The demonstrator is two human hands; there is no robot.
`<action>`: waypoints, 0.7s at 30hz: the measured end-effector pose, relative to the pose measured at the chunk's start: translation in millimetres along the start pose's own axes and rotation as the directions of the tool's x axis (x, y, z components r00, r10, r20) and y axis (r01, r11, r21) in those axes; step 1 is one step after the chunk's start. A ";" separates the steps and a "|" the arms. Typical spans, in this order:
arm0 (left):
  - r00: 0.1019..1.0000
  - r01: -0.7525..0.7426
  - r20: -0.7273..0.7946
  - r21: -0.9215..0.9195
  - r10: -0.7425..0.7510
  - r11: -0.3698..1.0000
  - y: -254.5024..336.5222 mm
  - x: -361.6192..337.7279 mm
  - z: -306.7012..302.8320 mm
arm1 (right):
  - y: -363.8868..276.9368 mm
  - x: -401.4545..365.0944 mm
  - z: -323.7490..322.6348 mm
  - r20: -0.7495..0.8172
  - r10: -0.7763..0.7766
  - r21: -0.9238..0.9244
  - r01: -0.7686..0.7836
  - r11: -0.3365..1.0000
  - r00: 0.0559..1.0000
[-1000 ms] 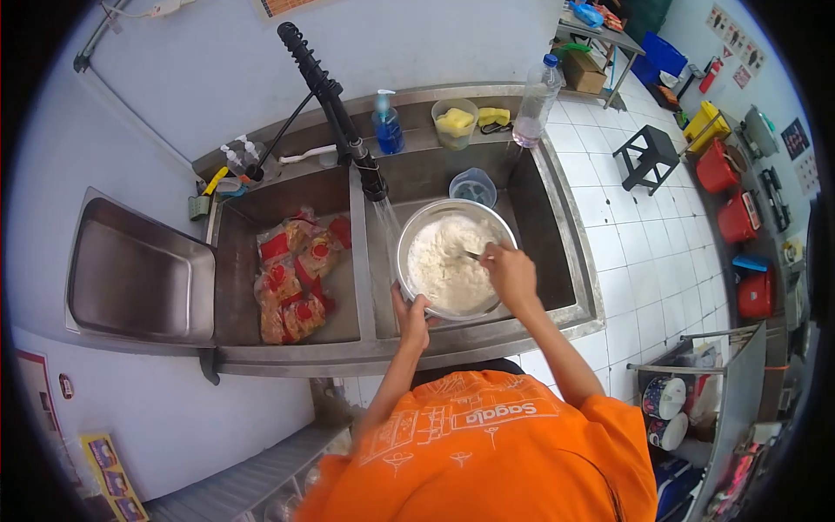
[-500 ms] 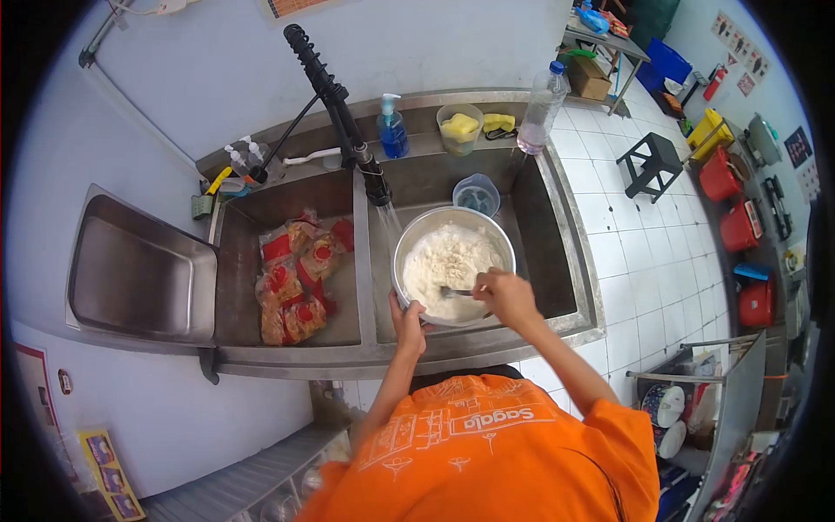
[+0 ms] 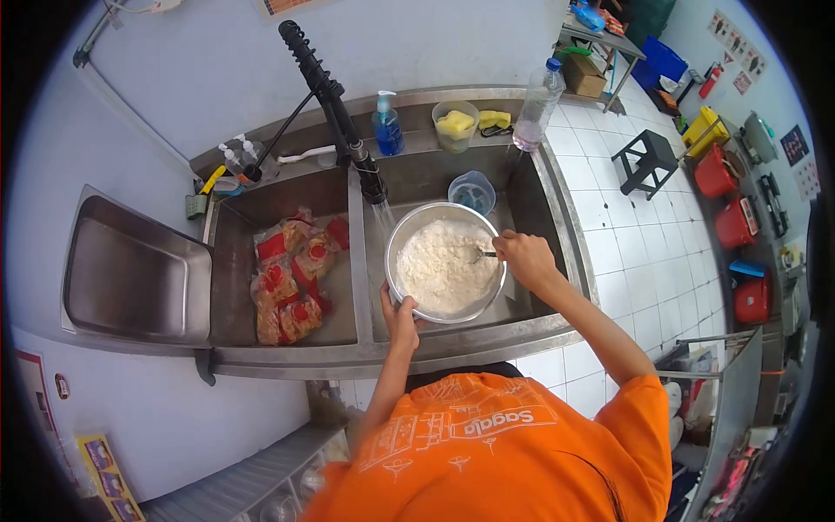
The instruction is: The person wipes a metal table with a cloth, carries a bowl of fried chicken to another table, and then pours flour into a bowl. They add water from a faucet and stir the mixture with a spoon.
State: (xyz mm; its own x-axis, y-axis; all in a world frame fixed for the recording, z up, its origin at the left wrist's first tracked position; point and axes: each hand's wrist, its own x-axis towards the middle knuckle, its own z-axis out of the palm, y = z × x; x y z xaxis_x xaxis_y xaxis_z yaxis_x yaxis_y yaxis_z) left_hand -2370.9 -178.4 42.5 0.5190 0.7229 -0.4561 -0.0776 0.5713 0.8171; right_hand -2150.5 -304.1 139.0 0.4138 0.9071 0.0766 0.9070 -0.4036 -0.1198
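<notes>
A round metal bowl (image 3: 402, 294) with a lumpy off-white mixture (image 3: 444, 265) is over the right sink basin. My left hand (image 3: 401, 324) grips its lower left rim, thumb along the edge. At the right rim, my right hand (image 3: 525, 258) is closed round the handle of a metal utensil (image 3: 481, 254), whose head is in the mixture. Water runs from the black faucet (image 3: 372, 184) just left of the bowl. Behind the bowl, a clear plastic container (image 3: 472, 191) sits in the basin.
Red-and-clear plastic packages (image 3: 296, 265) lie in the left basin (image 3: 339, 326). Along the back ledge stand a blue soap bottle (image 3: 387, 130), a tub with yellow sponges (image 3: 455, 130) and a large clear bottle (image 3: 537, 109). A black stool (image 3: 645, 161) is at the right.
My right hand and the utensil have moved up and to the right, from the lower part of the bowl to its right side. The mixture's surface has shifted.
</notes>
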 end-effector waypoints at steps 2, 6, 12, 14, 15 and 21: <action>0.999 0.042 -0.034 -0.040 -0.043 0.998 -0.6 1.1 -0.4 | 1.3 -9.5 -3.1 0.026 0.033 0.091 -0.035 0.995 0.999; 0.994 0.072 -0.071 -0.103 -0.080 0.992 -9.8 5.6 -2.8 | -8.1 -24.5 -2.8 0.138 0.100 0.351 -0.143 0.926 0.985; 0.994 0.105 -0.019 -0.053 -0.106 0.993 -16.7 -0.3 1.8 | -56.3 -5.5 39.6 -0.050 0.139 0.457 -0.101 0.884 0.989; 0.996 0.091 0.004 -0.072 -0.091 0.993 -8.9 -9.7 1.5 | -57.4 -1.2 36.4 -0.122 0.152 0.391 -0.093 0.916 0.981; 0.996 0.087 -0.001 -0.072 -0.087 0.994 -6.4 -9.2 -0.4 | -51.7 -2.3 28.6 -0.109 0.207 0.368 -0.154 0.917 0.972; 0.994 0.041 -0.098 -0.059 -0.047 0.997 -4.3 -0.7 -4.6 | -64.8 -23.0 31.3 -0.014 0.147 0.473 -0.123 0.873 0.989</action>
State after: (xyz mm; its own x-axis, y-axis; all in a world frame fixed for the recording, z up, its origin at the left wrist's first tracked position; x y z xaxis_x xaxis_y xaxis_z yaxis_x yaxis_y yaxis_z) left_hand -2374.8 -179.6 37.8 0.4363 0.7298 -0.5263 -0.1060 0.6225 0.7754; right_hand -2221.2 -295.1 114.1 0.5435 0.8363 0.0716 0.7038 -0.4075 -0.5819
